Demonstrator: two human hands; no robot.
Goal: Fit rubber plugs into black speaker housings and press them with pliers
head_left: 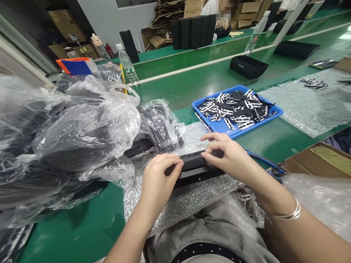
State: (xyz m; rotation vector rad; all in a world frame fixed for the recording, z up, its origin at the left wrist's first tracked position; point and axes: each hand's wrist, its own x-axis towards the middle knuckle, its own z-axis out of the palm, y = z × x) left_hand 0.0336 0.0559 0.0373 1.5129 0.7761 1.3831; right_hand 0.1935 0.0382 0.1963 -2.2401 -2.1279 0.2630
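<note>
While my left hand [160, 179] and right hand [227, 157] grip the black bar [194, 170] from either end, fingers curled over it, it lies at 12 o'clock on bubble wrap [178, 199]. A slackened grip could let it slip on that wrap and drop to the green surface [76, 228]. The bulging plastic bag [87, 128] at 10 o'clock could also snag it.

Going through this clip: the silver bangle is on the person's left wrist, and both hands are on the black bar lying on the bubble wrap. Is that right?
No: the head view shows the silver bangle on the right wrist, not the left. The rest stands: the left hand and right hand are on the black bar, which lies on the bubble wrap.
</note>
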